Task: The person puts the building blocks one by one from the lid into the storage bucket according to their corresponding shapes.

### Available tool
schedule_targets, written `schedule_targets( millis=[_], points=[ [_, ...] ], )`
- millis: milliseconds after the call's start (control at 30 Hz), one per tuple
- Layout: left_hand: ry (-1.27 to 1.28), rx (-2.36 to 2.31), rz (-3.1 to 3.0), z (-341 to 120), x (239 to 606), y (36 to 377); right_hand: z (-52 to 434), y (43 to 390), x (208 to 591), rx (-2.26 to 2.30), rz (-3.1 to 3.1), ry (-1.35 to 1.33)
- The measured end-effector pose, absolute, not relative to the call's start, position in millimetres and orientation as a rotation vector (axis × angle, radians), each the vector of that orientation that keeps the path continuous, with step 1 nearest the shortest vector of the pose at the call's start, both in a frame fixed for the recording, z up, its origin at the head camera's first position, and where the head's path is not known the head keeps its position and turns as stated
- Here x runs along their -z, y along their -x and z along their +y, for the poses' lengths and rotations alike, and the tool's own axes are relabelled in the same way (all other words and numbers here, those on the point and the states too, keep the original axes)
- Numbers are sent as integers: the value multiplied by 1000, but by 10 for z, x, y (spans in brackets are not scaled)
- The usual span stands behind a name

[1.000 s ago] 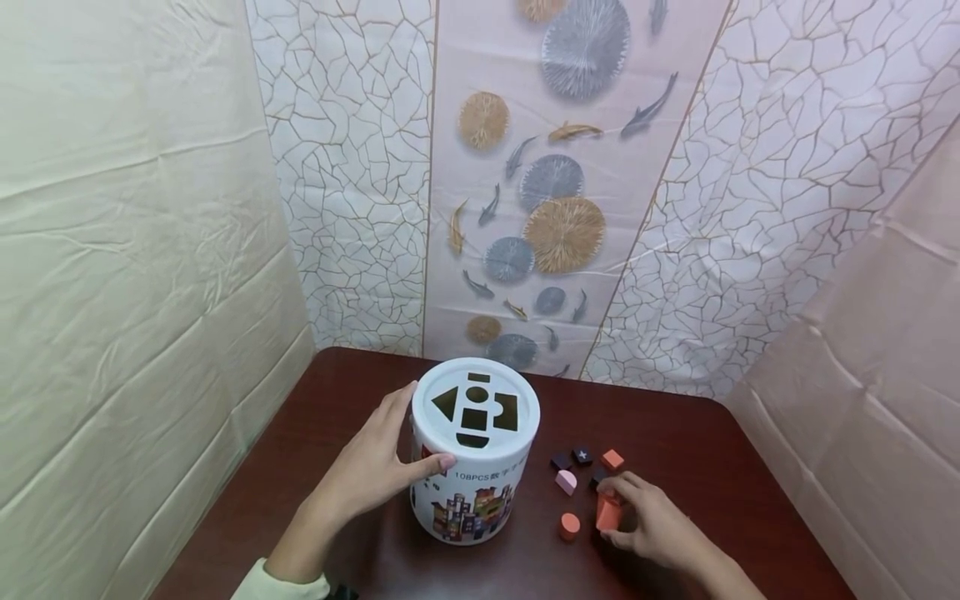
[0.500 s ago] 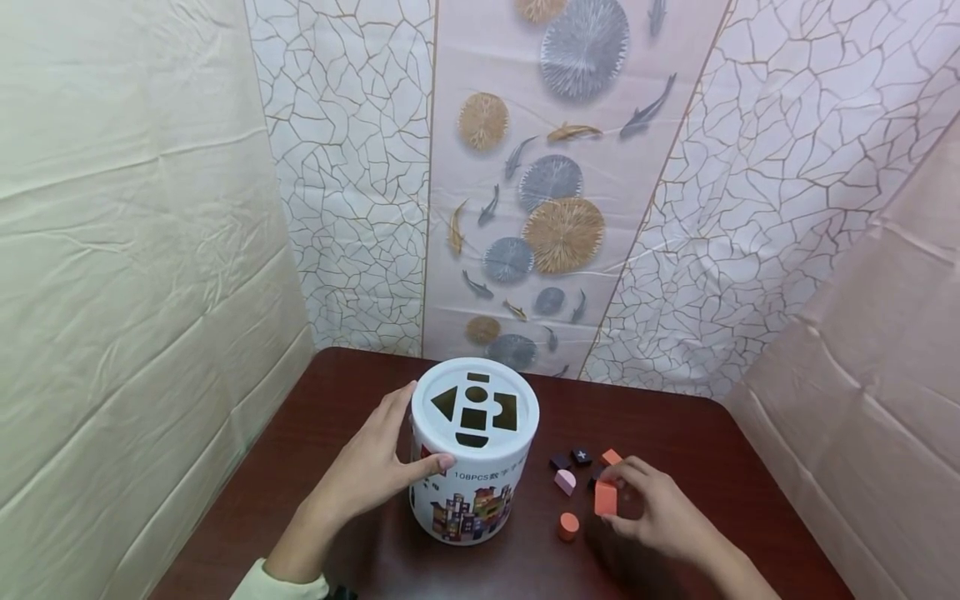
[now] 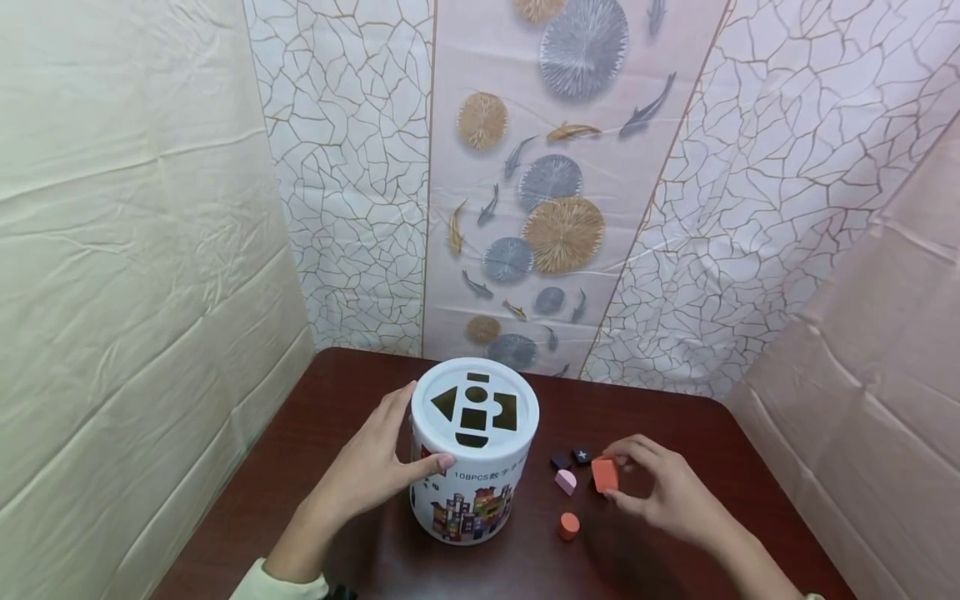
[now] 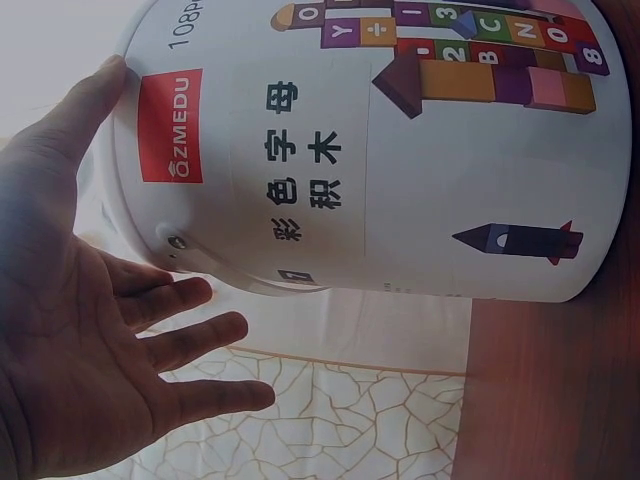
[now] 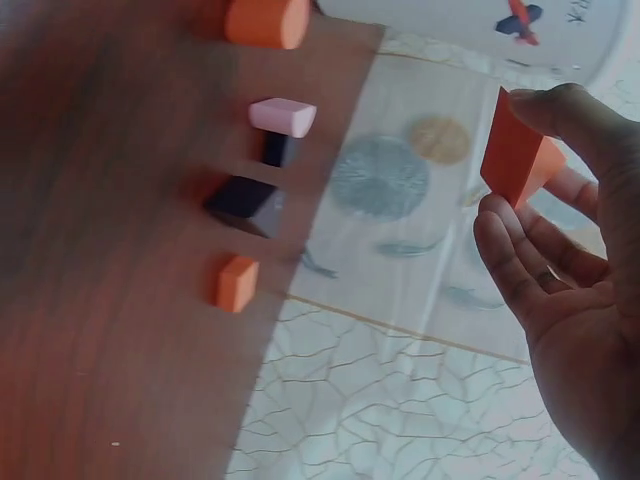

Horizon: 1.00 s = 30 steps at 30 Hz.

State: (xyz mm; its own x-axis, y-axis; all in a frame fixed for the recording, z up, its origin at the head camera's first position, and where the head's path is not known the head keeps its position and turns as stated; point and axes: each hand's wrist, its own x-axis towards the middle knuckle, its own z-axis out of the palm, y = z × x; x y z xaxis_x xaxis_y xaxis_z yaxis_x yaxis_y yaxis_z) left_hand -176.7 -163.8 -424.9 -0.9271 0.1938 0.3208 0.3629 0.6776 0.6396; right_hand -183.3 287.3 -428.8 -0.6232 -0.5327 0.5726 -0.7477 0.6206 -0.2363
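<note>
A white block bucket (image 3: 468, 475) with shape holes in its lid (image 3: 450, 433) stands upright on the table. My left hand (image 3: 367, 471) rests against its left side, thumb on the front near the rim; in the left wrist view the other fingers (image 4: 200, 340) are spread and mostly straight. To the right of the bucket, my right hand (image 3: 663, 492) pinches an orange-red triangular block (image 5: 513, 150) between thumb and fingertips, held above the table. Beneath and beside it lie an orange cylinder block (image 3: 568, 526), a pink half-round block (image 3: 566, 482) and dark blocks (image 3: 581, 455).
The dark red table (image 3: 675, 425) is bounded by hanging cloth (image 3: 165, 250) at the left, back and right. A small orange block (image 5: 237, 284) lies on the table, seen in the right wrist view.
My right hand has risen and moved away from me with the triangular block, over where the small orange block lies. The left hand and bucket have stayed put.
</note>
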Motion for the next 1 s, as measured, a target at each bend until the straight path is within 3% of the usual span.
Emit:
schedule_targets(
  millis=[1000],
  points=[
    [438, 1104, -2676, -1658, 4268, 1785, 2500, 2016, 3744, -555, -2312, -1153]
  ],
)
